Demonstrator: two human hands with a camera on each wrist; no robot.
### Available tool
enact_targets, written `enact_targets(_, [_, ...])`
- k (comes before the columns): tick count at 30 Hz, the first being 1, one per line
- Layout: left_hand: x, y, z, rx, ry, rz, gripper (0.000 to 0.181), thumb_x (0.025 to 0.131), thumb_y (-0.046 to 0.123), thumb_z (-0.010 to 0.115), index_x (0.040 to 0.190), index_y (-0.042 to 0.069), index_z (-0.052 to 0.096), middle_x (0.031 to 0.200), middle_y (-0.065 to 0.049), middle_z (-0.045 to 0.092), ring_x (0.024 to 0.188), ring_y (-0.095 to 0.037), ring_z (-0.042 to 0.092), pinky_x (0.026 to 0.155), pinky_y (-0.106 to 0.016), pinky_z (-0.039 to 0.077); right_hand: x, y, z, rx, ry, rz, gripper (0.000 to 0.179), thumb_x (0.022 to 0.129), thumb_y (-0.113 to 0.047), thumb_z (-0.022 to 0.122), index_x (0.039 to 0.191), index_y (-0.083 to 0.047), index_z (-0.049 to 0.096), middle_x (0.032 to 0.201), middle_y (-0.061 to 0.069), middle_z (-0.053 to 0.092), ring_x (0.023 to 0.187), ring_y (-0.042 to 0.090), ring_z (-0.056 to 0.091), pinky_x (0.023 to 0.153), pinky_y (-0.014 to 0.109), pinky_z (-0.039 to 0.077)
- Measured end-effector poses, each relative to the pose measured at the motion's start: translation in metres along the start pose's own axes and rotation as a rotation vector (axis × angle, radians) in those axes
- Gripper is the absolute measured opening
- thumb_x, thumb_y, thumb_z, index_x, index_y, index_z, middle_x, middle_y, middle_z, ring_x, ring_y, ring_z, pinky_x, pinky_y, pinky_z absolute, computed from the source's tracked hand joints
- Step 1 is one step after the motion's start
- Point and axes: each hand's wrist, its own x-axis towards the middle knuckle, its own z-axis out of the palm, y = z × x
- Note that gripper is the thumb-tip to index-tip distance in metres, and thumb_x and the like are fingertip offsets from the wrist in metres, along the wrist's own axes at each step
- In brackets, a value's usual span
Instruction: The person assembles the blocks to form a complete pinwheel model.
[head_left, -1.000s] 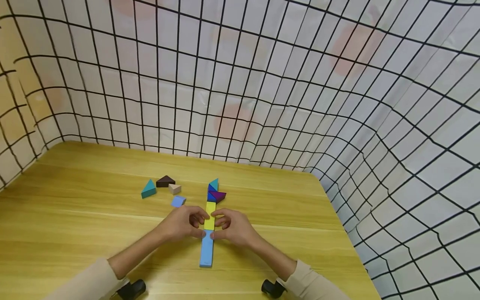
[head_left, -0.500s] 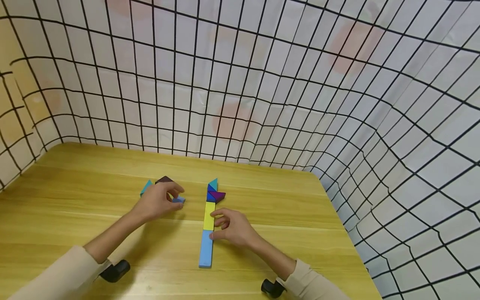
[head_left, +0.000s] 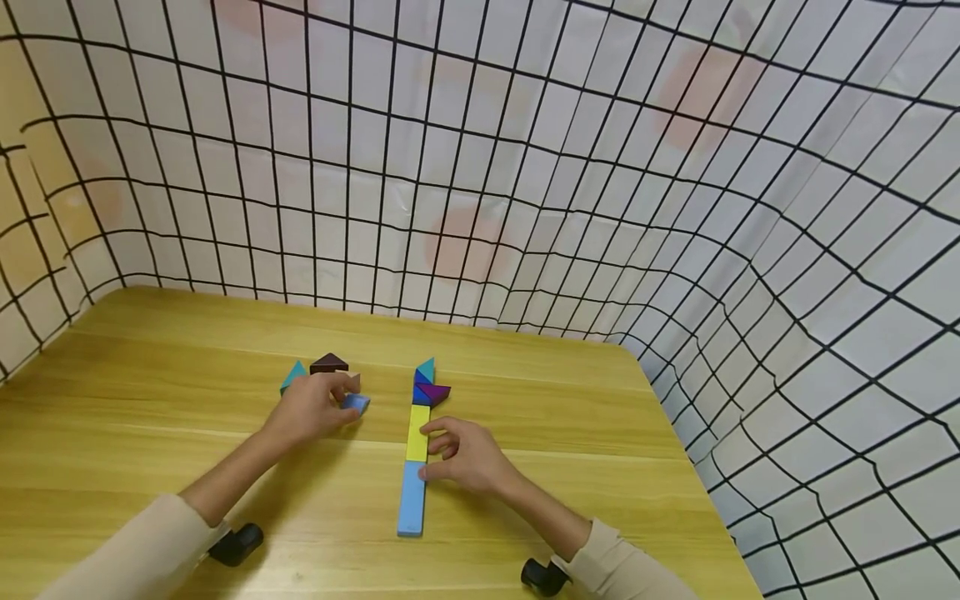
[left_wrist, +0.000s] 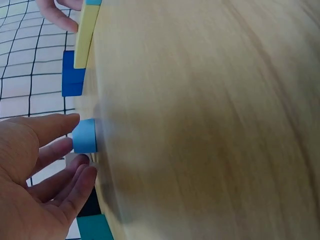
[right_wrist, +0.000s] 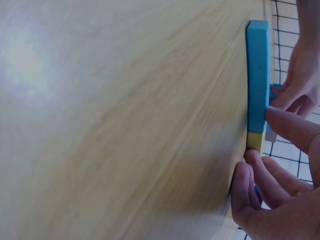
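Observation:
In the head view my left hand [head_left: 311, 406] is at a small light-blue block [head_left: 356, 404], thumb and forefinger spread on either side. The left wrist view has the thumb tip by a corner of this block [left_wrist: 84, 135]; firm contact cannot be made out. My right hand [head_left: 468, 454] rests beside the row of blocks with bent, relaxed fingers. Its thumb touches the long light-blue block [head_left: 412, 500], and its forefinger reaches the edge of the yellow block [head_left: 418, 432]. Above the yellow one lie dark-blue pieces [head_left: 421, 392], a purple piece [head_left: 435, 392] and a teal triangle [head_left: 427, 368].
Around the left hand are a dark brown triangular block [head_left: 328, 362], a beige block [head_left: 354, 381] partly behind the fingers, and a teal triangular block [head_left: 293, 375]. A black wire grid [head_left: 465, 208] before a pale sheet borders the wooden table [head_left: 570, 400].
My left hand has left the row and moved left to the small light-blue block; over the last half second its thumb shifted slightly. The right hand has stayed by the row.

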Motion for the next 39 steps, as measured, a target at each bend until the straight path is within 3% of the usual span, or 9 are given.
enact_targets(13, [0.003, -0.002, 0.013, 0.046, 0.093, 0.056, 0.015, 0.08, 0.011, 0.085, 0.089, 0.007, 0.073, 0.08, -0.006, 0.067, 0.069, -0.015, 0.056, 0.062, -0.029, 0.046, -0.001, 0.0, 0.0, 0.015, 0.0, 0.003, 0.054, 0.079, -0.02, 0.087, 0.128, -0.011, 0.067, 0.108, 0.007, 0.075, 0.096, 0.021, 0.067, 0.082, 0.031, 0.055])
enact_targets(18, [0.003, -0.003, 0.012, 0.058, 0.092, 0.052, 0.014, 0.08, 0.011, 0.085, 0.089, 0.007, 0.075, 0.083, -0.007, 0.07, 0.072, -0.015, 0.059, 0.063, -0.03, 0.048, 0.0, 0.0, 0.0, 0.018, 0.0, 0.007, 0.054, 0.079, -0.02, 0.087, 0.128, -0.011, 0.067, 0.107, 0.007, 0.075, 0.097, 0.021, 0.067, 0.083, 0.032, 0.055])
enact_targets(28, [0.004, -0.001, 0.01, 0.031, 0.081, 0.042, 0.007, 0.082, 0.01, 0.083, 0.085, 0.01, 0.077, 0.079, -0.005, 0.069, 0.063, -0.011, 0.052, 0.056, -0.026, 0.041, 0.0, 0.001, 0.001, 0.029, -0.001, 0.013, 0.053, 0.079, -0.019, 0.087, 0.128, -0.011, 0.067, 0.107, 0.006, 0.075, 0.096, 0.021, 0.066, 0.083, 0.033, 0.054])
enact_targets(32, [0.005, -0.001, 0.007, -0.002, 0.049, 0.021, 0.008, 0.084, 0.011, 0.082, 0.089, 0.006, 0.077, 0.076, -0.003, 0.069, 0.059, -0.01, 0.057, 0.054, -0.026, 0.046, 0.0, 0.0, 0.0, 0.026, -0.003, 0.013, 0.053, 0.079, -0.019, 0.087, 0.128, -0.011, 0.067, 0.107, 0.006, 0.075, 0.096, 0.021, 0.066, 0.083, 0.032, 0.054])
enact_targets(39, [0.007, 0.001, 0.005, -0.013, 0.037, -0.006, 0.013, 0.087, 0.015, 0.079, 0.094, 0.005, 0.077, 0.091, -0.012, 0.076, 0.076, -0.022, 0.07, 0.061, -0.03, 0.053, 0.0, 0.0, 0.0, 0.026, -0.005, 0.012, 0.054, 0.079, -0.019, 0.087, 0.128, -0.011, 0.067, 0.107, 0.007, 0.075, 0.096, 0.021, 0.067, 0.083, 0.033, 0.055])
